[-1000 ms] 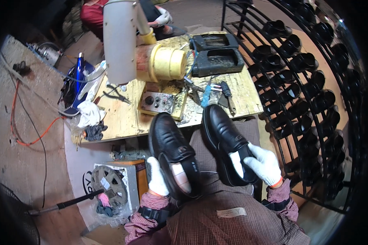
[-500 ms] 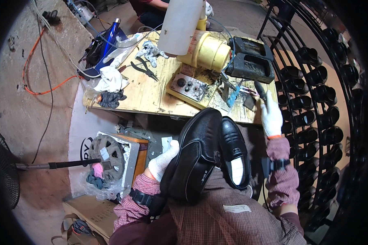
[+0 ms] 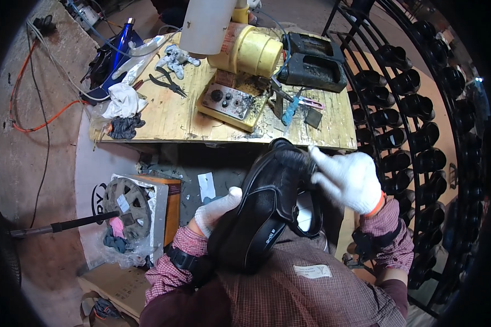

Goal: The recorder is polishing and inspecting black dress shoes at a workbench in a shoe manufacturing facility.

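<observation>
Fingers of the left hand [image 3: 217,211] hold a black shoe [image 3: 256,210] over the apron [image 3: 281,297], apparently to steady it; the right hand [image 3: 350,182] curls, blurred, near its toe, its grip impossible to tell.

Wooden bench [image 3: 166,120], upper centre of frame: bears pliers [image 3: 169,83] left of centre, control box [image 3: 227,102] centrally, black container [image 3: 317,82] right.
</observation>
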`<state>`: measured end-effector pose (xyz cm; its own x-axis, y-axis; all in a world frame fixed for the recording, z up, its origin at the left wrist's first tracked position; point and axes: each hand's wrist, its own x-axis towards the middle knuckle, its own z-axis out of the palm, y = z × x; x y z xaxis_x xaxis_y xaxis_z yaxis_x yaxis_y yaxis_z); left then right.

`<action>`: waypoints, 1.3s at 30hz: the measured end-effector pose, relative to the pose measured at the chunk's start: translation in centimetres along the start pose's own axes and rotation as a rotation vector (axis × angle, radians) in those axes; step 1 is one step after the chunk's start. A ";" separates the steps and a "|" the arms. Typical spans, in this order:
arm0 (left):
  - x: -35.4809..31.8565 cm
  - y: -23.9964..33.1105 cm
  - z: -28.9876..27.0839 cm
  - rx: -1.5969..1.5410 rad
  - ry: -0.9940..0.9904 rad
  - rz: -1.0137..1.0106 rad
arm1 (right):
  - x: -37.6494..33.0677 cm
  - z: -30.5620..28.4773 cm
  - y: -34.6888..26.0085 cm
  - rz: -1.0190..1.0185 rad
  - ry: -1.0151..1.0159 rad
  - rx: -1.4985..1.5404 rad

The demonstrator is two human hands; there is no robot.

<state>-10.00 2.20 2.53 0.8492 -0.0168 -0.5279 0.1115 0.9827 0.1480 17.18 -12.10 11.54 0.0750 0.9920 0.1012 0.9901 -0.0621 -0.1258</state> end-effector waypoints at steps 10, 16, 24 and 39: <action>0.5 0.0 -0.2 -0.112 -0.086 -0.002 | -0.3 -0.5 0.6 -0.363 -0.138 0.204; 0.4 0.6 -0.4 0.037 -0.009 -0.003 | 0.6 -0.9 0.7 -0.283 -0.176 0.097; 0.9 0.7 -0.5 -0.021 0.026 -0.021 | 0.6 -0.8 1.5 -0.222 -0.122 0.160; 1.6 1.1 0.6 0.080 -0.102 0.016 | 1.9 -0.3 2.0 -0.005 -0.043 0.003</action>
<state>-8.19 3.10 2.38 0.8990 -0.0240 -0.4373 0.1348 0.9652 0.2241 19.38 -10.42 11.80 0.0644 0.9961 0.0595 0.9902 -0.0564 -0.1281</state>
